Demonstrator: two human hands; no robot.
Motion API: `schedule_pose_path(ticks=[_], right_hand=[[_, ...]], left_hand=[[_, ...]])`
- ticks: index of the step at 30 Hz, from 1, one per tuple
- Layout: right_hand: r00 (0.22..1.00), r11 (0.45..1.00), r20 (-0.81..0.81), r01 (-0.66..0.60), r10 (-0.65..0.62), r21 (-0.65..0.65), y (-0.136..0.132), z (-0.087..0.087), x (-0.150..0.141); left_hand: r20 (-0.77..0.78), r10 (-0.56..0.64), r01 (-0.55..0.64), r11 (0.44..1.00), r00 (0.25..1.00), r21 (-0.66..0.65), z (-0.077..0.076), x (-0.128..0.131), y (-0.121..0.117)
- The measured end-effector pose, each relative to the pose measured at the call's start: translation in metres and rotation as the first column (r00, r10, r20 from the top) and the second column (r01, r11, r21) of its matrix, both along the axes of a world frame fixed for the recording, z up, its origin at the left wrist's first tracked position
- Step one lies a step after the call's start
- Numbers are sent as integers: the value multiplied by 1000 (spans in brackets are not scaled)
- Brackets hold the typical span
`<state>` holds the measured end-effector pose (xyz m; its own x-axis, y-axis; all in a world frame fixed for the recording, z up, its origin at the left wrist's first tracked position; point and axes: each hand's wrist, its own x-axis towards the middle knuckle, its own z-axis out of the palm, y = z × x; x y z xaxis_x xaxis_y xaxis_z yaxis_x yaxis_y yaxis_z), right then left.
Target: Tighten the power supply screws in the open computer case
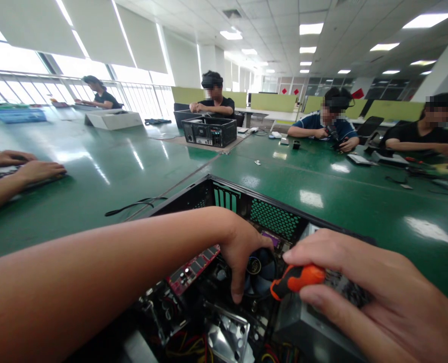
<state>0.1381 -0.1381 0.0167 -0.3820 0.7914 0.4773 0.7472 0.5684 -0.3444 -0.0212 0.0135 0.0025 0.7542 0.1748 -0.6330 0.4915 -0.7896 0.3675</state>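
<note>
An open black computer case [254,199] lies before me with its inner parts showing. My left hand [242,247] reaches into it and grips the round CPU cooling fan [261,277], thumb on the near side and fingers over the far rim. My right hand [345,272] holds a screwdriver [299,280] by its orange and black handle, close to the fan's right side. The screwdriver's shaft and tip cannot be made out. A red circuit board [193,269] sits left of the fan. The grey power supply box [307,317] lies beneath my right hand.
Black cables [133,204] lie on the green table [152,166] beyond the case. Another person's hands [31,171] work at the left. Across the table, several people sit, one behind another computer case [211,132]. A white box [114,120] stands at the far left.
</note>
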Motion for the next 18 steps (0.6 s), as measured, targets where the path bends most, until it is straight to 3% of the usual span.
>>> schedule_pose_path(ticks=[3,7,12,18], right_hand=[[998,1000,57,28,-27,-14,-3,-1,0],[996,997,60,74,-72,-32,-7,-4,8],[933,934,-58,356,-355,12,2,-6,19],[941,943,-50,334,-334,-5,17,-7,17]], left_hand=[[20,-46,47,994,999,-101,-2,0,2],[12,13,-13,999,1000,-30,0,-1,1],[-90,42,-36,997,995,63,7,-2,-3],[-94,40,-32,996,995,83,7,-1,-3]])
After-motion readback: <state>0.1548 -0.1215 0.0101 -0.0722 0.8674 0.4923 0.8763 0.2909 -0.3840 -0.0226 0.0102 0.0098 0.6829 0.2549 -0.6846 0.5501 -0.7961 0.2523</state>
